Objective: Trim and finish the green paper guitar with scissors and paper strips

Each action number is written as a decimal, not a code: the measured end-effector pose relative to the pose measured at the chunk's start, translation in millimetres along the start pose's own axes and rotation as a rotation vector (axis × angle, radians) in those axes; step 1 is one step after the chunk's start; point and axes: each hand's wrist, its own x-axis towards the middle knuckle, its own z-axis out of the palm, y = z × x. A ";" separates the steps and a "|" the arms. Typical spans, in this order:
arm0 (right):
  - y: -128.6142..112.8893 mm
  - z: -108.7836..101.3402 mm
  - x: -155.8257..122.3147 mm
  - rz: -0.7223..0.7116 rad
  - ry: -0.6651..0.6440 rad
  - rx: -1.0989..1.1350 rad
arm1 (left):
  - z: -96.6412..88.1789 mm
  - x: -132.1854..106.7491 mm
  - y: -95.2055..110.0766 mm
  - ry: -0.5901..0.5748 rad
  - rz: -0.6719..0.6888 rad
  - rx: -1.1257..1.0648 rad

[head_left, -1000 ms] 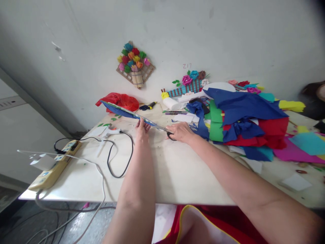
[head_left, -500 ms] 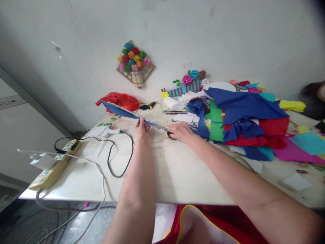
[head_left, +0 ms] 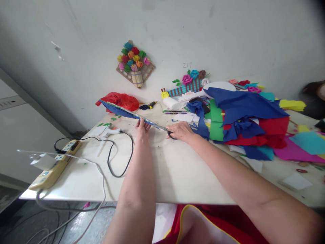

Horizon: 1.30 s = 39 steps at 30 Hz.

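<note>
My left hand (head_left: 142,129) pinches the near edge of a blue sheet (head_left: 122,110) that sticks out to the left, seen almost edge-on above the white table (head_left: 175,169). My right hand (head_left: 180,131) is closed round the black handles of a pair of scissors (head_left: 169,132). The scissor blades point left into the blue sheet, close to my left fingers. Both forearms reach out from the bottom of the picture.
A heap of blue, red, green and pink sheets (head_left: 248,122) covers the table's right side. A glue gun (head_left: 108,132) with a black cord and a power strip (head_left: 54,166) lie at the left. A red bag (head_left: 122,100), a white roll (head_left: 171,102) and pens sit near the wall.
</note>
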 end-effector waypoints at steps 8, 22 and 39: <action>0.1 1.8 -0.6 -0.005 0.009 0.001 | 0.5 -0.2 0.5 0.010 -0.001 -0.001; -4.7 -4.9 -1.7 0.017 -0.025 0.010 | -0.6 -1.3 -3.3 -0.062 0.003 0.009; -3.2 0.8 -0.4 0.021 0.004 0.016 | -1.0 1.3 -6.3 -0.044 -0.011 -0.004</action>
